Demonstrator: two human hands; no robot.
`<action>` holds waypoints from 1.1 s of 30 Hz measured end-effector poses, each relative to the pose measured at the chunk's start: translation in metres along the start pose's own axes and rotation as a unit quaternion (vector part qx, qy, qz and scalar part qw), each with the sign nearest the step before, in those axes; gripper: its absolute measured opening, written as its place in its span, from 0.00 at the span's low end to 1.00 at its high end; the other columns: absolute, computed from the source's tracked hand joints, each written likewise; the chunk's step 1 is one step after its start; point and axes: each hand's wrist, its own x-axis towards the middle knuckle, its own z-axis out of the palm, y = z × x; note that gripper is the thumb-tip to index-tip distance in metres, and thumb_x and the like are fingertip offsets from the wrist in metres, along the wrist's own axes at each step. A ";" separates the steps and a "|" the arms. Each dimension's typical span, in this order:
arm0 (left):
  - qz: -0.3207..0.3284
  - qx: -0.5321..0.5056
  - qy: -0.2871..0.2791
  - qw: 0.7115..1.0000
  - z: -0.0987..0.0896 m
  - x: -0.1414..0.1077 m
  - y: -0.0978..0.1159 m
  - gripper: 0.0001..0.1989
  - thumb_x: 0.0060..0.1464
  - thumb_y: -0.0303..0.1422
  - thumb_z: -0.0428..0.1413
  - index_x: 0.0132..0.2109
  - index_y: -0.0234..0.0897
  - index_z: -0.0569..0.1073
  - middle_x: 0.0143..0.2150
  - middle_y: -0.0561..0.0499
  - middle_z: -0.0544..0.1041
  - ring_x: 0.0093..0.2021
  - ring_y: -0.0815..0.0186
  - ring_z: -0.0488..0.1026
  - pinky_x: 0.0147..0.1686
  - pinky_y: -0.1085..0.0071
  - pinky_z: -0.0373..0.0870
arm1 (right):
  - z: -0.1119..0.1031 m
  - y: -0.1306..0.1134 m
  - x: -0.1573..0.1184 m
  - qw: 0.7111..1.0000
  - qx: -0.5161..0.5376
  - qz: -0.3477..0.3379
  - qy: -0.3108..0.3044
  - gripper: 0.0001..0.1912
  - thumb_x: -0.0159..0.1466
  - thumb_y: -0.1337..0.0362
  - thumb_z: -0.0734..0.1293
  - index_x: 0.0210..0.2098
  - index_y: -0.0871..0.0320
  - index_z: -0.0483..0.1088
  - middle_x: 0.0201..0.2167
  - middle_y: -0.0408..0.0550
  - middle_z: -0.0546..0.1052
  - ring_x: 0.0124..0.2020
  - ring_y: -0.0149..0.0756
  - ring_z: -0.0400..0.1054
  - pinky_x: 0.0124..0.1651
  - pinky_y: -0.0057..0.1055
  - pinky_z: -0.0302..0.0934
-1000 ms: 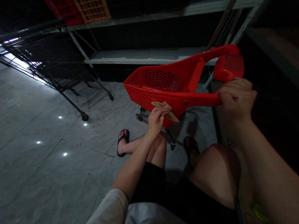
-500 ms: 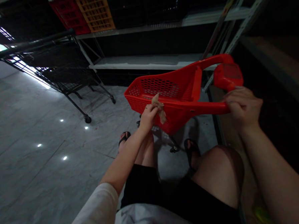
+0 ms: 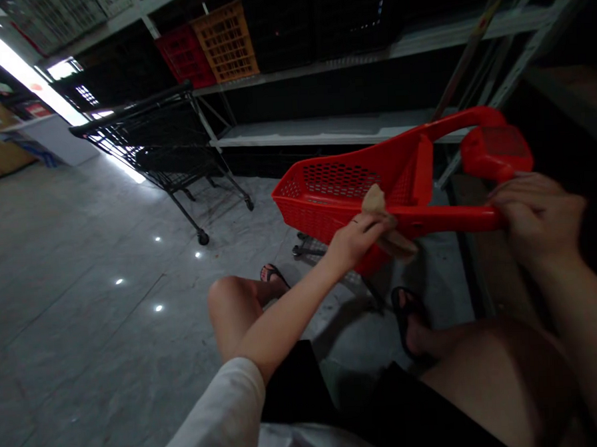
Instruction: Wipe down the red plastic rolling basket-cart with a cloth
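Red perforated plastic shopping trolley (image 3: 343,181), held tilted at 1 o'clock. Left hand (image 3: 357,242): fingers together, clamped on a crumpled tan rag (image 3: 390,239) against the smooth moulded bar (image 3: 443,219). Right hand (image 3: 538,217): fingers curled around the bar's end. Black wire cart (image 3: 159,147) at 10 o'clock.

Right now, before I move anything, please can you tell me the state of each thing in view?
left hand: closed on a crumpled tan cloth
tan cloth: pressed against the red frame
right hand: gripping the bar of a red plastic shopping cart
red plastic shopping cart: tilted, held by both hands
black wire shopping cart: upright on its castors, apart from the person
orange crate: on a shelf, beside a red crate
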 end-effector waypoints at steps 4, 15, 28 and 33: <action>-0.093 -0.013 0.003 0.996 -0.021 -0.024 -0.072 0.14 0.70 0.22 0.55 0.56 0.38 0.81 0.61 0.43 0.82 0.63 0.58 0.77 0.62 0.63 0.78 | 0.004 -0.009 0.003 1.000 -0.007 0.010 -0.008 0.13 0.55 0.59 0.63 0.16 0.49 0.69 0.15 0.43 0.72 0.23 0.44 0.72 0.48 0.52 0.71; -0.086 -0.149 0.144 0.975 0.034 0.002 0.012 0.24 0.66 0.18 0.50 0.62 0.40 0.78 0.62 0.47 0.83 0.66 0.62 0.79 0.69 0.58 0.77 | 0.007 -0.007 0.007 0.998 -0.004 -0.059 -0.031 0.12 0.58 0.67 0.63 0.19 0.53 0.70 0.16 0.39 0.72 0.22 0.36 0.71 0.45 0.41 0.68; -0.287 -0.076 0.076 0.952 -0.039 -0.037 -0.105 0.24 0.61 0.13 0.52 0.56 0.37 0.81 0.56 0.40 0.87 0.56 0.55 0.84 0.61 0.53 0.79 | 0.008 -0.024 0.007 0.996 -0.001 -0.081 -0.036 0.10 0.58 0.68 0.64 0.21 0.54 0.69 0.17 0.37 0.71 0.20 0.33 0.68 0.43 0.38 0.65; -0.235 -0.117 0.052 0.963 -0.019 -0.018 -0.036 0.28 0.61 0.14 0.53 0.60 0.44 0.80 0.59 0.51 0.86 0.56 0.61 0.85 0.60 0.65 0.80 | 0.009 -0.022 0.005 0.998 0.005 -0.063 -0.019 0.11 0.58 0.67 0.64 0.20 0.53 0.69 0.17 0.38 0.72 0.22 0.35 0.69 0.44 0.40 0.65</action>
